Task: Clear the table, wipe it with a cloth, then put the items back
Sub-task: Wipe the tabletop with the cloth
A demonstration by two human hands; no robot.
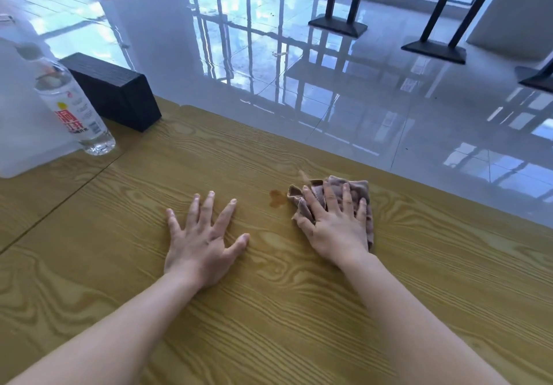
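My right hand (336,226) presses flat, fingers spread, on a crumpled brownish-pink cloth (357,194) on the yellow wood-grain table (269,309), just right of a small brown liquid stain (276,198). My left hand (201,239) lies empty and splayed alongside. A clear plastic water bottle (74,106) and black rectangular box (115,91) stand far left.
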